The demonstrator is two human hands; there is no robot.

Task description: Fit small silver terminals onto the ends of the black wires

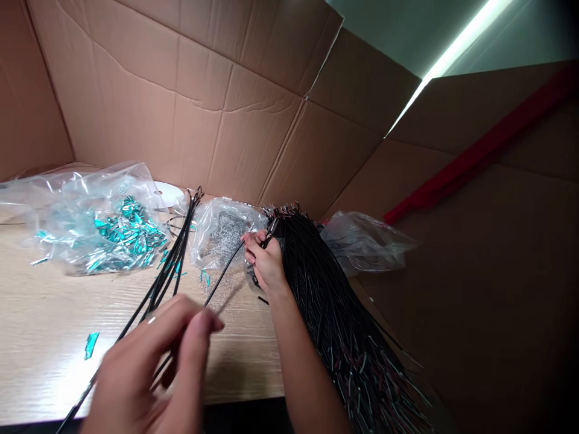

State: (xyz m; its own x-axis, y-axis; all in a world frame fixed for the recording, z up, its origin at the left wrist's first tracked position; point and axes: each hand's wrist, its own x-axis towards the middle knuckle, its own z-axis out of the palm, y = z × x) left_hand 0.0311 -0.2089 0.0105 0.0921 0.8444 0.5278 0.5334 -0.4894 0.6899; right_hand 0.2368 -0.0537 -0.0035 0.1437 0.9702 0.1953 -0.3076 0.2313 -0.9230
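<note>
My left hand, large in the foreground, is closed with thumb and forefinger pinched on a thin black cable. The cable slants up and to the right. At its far end my right hand has thumb and fingers pressed at the cable tip. A small dark metal hand tool is also in my right hand; its exact kind is hard to make out. A loose bundle of black cables lies behind my left hand. Beside my right forearm lies a thick heap of black cables with stripped, coloured wire ends.
A clear bag of teal foil scraps lies at the left. Another clear bag holds fine silvery clippings, some spilled on the wooden table. Cardboard walls stand behind, and a crumpled clear bag lies right of the heap.
</note>
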